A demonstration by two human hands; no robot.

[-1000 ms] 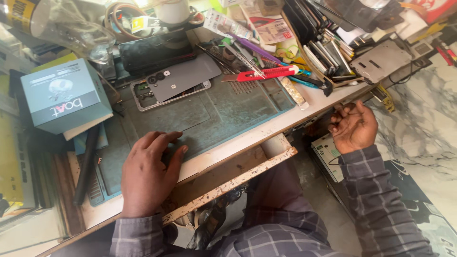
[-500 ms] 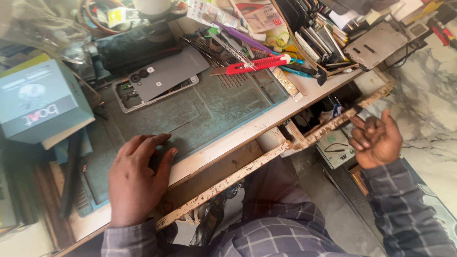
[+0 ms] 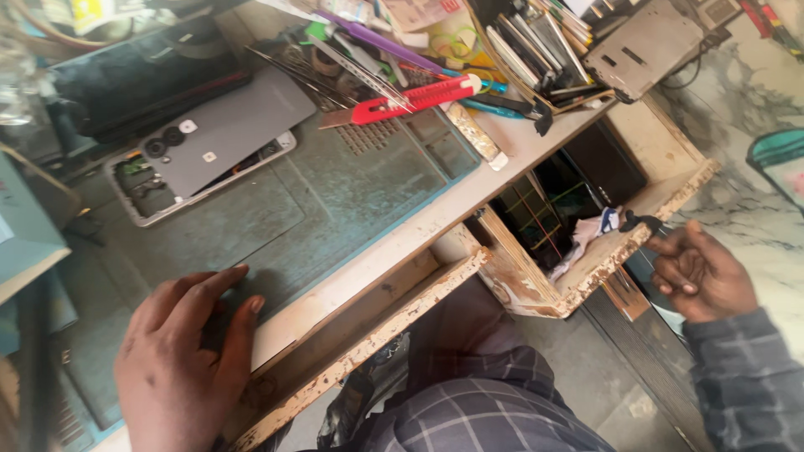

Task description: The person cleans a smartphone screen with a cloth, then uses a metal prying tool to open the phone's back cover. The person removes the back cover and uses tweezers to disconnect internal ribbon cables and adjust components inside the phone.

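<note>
Bare mat in front, clutter behind
The mat's (image 3: 335, 209) near edge lies free; phone (image 3: 209, 146), red knife (image 3: 414, 99) and tools (image 3: 536, 59) crowd the far edge.

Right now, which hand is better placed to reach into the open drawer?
Right. The right hand is at the front edge of the open drawer; the left hand lies flat on the green mat, away from it.
</note>
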